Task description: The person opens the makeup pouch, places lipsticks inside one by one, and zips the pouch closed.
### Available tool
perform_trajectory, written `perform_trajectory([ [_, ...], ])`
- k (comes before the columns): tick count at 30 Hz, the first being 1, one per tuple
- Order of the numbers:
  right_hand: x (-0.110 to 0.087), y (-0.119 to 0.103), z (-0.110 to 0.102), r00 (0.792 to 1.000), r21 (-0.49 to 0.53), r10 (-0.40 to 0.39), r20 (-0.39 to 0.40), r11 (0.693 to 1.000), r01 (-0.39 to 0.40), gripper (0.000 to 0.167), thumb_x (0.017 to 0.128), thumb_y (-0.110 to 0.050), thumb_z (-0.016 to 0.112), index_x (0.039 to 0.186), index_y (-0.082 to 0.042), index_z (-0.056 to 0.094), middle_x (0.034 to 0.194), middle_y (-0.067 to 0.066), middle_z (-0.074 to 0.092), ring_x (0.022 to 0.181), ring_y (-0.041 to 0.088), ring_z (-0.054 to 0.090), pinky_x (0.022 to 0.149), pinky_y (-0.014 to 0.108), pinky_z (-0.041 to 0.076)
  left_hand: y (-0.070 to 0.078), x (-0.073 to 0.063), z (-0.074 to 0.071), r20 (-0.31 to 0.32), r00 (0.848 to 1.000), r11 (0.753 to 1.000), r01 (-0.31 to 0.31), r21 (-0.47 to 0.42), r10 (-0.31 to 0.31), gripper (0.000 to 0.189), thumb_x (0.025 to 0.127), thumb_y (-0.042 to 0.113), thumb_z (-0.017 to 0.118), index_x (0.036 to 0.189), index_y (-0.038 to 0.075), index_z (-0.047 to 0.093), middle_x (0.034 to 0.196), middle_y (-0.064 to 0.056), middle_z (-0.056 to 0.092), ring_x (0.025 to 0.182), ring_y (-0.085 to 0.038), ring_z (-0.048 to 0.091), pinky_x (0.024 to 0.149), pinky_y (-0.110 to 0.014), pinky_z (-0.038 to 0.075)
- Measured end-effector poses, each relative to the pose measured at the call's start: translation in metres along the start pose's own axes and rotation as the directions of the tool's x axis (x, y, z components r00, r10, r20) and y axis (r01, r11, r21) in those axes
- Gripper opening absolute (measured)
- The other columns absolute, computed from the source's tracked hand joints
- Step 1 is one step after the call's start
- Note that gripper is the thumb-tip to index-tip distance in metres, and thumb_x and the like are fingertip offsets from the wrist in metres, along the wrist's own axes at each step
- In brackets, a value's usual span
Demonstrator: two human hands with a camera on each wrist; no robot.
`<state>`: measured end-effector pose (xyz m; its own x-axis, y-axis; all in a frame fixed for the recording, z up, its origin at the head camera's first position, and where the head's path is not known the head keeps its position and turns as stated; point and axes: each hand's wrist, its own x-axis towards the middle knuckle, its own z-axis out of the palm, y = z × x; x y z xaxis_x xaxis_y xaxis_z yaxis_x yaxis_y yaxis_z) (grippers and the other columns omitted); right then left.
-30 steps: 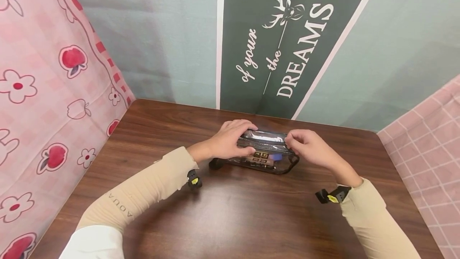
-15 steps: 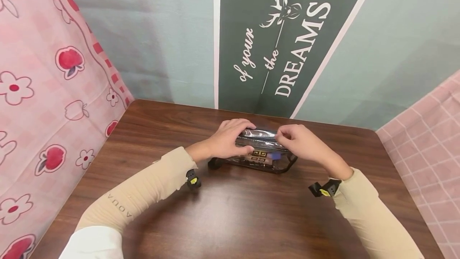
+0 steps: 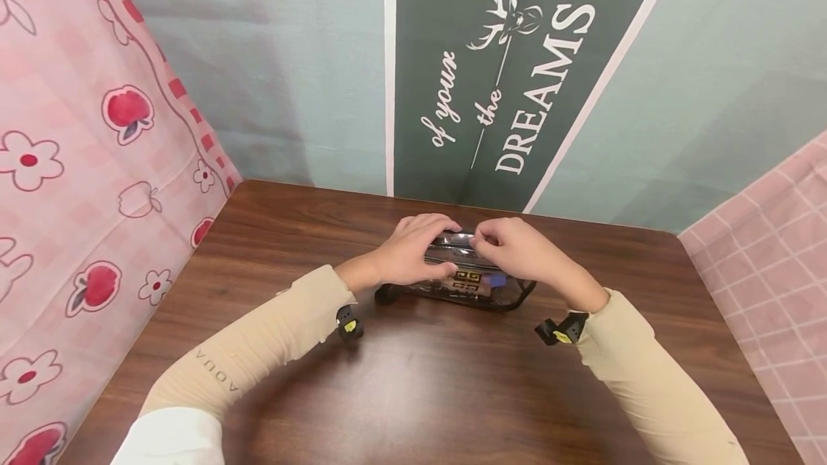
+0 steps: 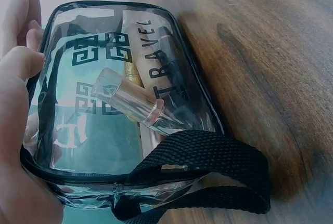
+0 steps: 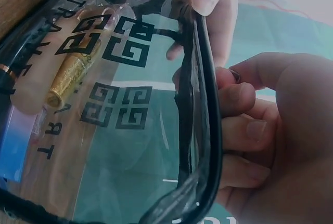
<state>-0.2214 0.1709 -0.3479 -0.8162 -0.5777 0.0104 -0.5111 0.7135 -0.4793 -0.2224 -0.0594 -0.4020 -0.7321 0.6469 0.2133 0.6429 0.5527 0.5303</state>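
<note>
A clear plastic zip pouch (image 3: 466, 282) with black piping and black square logos stands on the table, its zipper side up. My left hand (image 3: 410, 250) grips its left part, thumb on the near side and fingers over the far side. At the zipper, my right hand (image 3: 526, 253) pinches a small metal zipper pull (image 5: 236, 76) between thumb and forefinger. Through the plastic show a clear-capped tube (image 4: 127, 96), a gold tube (image 5: 75, 76) and a blue item (image 5: 18, 146). A black woven strap (image 4: 213, 154) loops from the pouch's left end.
The brown wooden table (image 3: 413, 393) ends at a grey-green cloth backdrop (image 3: 310, 77) behind the pouch. Pink patterned cloth (image 3: 77, 207) hangs at the left, and pink checked cloth (image 3: 769, 271) at the right.
My right hand has moved left along the top of the pouch, from near its right end to close by my left hand, pulling the zipper pull along. The left hand has stayed in place.
</note>
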Motion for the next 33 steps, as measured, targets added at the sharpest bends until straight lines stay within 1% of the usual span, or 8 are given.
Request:
perform_trajectory([
  [5,0.003,-0.001,0.003,1.000,-0.001,-0.007,0.002,1.000,0.007,0.024,0.098,-0.013,0.056,0.075,-0.014,0.061,0.059,-0.007,0.046,0.055,0.011,0.043,0.055,0.030,0.036,0.000,-0.001,0.000,-0.003,1.000,1.000,-0.001,0.001,0.001,0.061,0.091,0.038,0.073,0.143,0.014,0.051,0.148,-0.003,0.048,0.138,-0.020,0.041,0.110,-0.048,0.028],
  [12,0.002,0.001,0.004,1.000,0.017,-0.004,0.008,1.000,0.004,0.024,0.098,-0.014,0.058,0.074,-0.015,0.061,0.059,-0.007,0.048,0.054,0.011,0.044,0.054,0.030,0.037,0.000,-0.001,-0.001,-0.007,1.000,1.000,-0.003,0.001,0.003,0.061,0.090,0.038,0.073,0.142,0.014,0.051,0.148,-0.004,0.049,0.137,-0.020,0.041,0.109,-0.047,0.028],
  [19,0.001,0.006,0.005,1.000,0.042,-0.008,-0.007,0.999,0.009,0.030,0.102,-0.023,0.062,0.073,-0.015,0.061,0.063,-0.006,0.052,0.057,0.011,0.046,0.054,0.029,0.038,-0.001,0.001,0.002,0.000,1.000,1.000,0.002,0.000,-0.002,0.060,0.091,0.039,0.072,0.142,0.014,0.051,0.147,-0.001,0.049,0.135,-0.018,0.042,0.109,-0.047,0.028],
  [22,-0.001,0.008,0.003,0.999,0.048,-0.005,-0.032,0.999,0.006,0.028,0.101,-0.023,0.064,0.075,-0.014,0.062,0.065,-0.005,0.054,0.058,0.013,0.048,0.054,0.029,0.039,-0.002,0.001,0.003,-0.002,1.000,1.000,0.001,-0.002,-0.001,0.060,0.091,0.038,0.073,0.142,0.014,0.052,0.147,0.000,0.049,0.135,-0.018,0.042,0.110,-0.046,0.028],
  [26,-0.006,0.011,-0.001,0.997,0.059,-0.007,-0.083,0.998,0.012,0.022,0.100,-0.024,0.066,0.081,-0.015,0.066,0.067,-0.006,0.055,0.061,0.014,0.050,0.056,0.030,0.041,-0.002,0.001,0.003,-0.009,1.000,1.000,0.002,0.000,-0.002,0.061,0.090,0.039,0.074,0.141,0.014,0.053,0.146,0.000,0.049,0.135,-0.017,0.042,0.109,-0.044,0.028],
  [30,-0.012,0.014,-0.007,0.989,0.071,-0.006,-0.151,0.997,0.017,0.014,0.099,-0.021,0.067,0.087,-0.015,0.069,0.067,-0.004,0.057,0.062,0.016,0.051,0.058,0.031,0.041,-0.001,0.000,0.003,-0.015,1.000,1.000,0.003,0.001,-0.002,0.061,0.088,0.039,0.075,0.140,0.014,0.053,0.146,0.000,0.050,0.135,-0.017,0.042,0.108,-0.043,0.029],
  [33,-0.019,0.018,-0.009,0.981,0.087,0.008,-0.195,0.996,0.009,0.011,0.099,-0.020,0.067,0.092,-0.013,0.070,0.072,-0.002,0.061,0.064,0.018,0.053,0.058,0.032,0.043,-0.001,0.000,0.003,-0.014,1.000,1.000,0.004,0.000,-0.004,0.061,0.088,0.039,0.075,0.140,0.014,0.053,0.146,0.000,0.050,0.135,-0.017,0.042,0.108,-0.043,0.029],
])
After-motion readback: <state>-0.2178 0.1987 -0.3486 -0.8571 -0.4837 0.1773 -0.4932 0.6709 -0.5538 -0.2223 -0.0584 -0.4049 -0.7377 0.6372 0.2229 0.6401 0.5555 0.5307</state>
